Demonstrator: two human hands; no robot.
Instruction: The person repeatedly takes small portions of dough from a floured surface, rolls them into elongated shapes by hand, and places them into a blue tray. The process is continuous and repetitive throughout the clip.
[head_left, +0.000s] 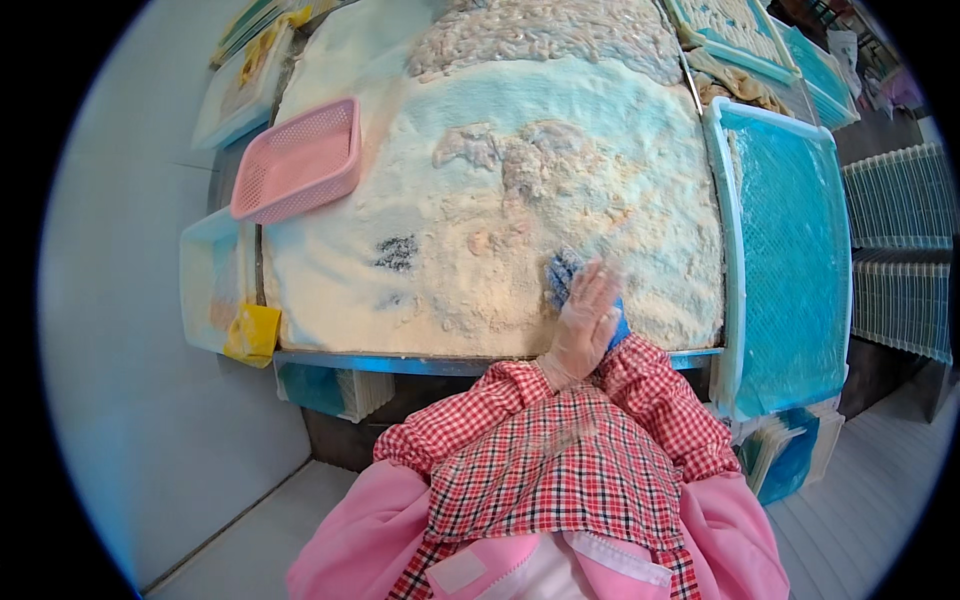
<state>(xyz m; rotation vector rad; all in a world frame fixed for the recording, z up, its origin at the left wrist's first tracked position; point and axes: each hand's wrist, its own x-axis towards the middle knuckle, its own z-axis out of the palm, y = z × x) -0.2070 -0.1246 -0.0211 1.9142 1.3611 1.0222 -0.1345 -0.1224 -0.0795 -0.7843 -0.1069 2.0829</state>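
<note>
My left hand (584, 322), in a clear plastic glove dusted with powder, lies over my right hand (563, 274). Its fingers are stretched out and slightly smeared by motion. The right hand wears a blue glove; its powdery fingertips show past the left hand, stretched out, while much of the palm is hidden. Nothing held shows in either hand. Both are above the near edge of a table spread with pale flour-like powder (340, 310). Beyond them, pale, wet-looking pieces (545, 165) lie partly coated in powder.
A pink perforated basket (300, 165) sits on the table's left. A white-rimmed tray with a blue-green mesh base (785, 260) stands at right. More pale pieces (545, 35) cover the far end. A yellow cloth or bag (253, 334) hangs at the left corner, beside a white tub (208, 270).
</note>
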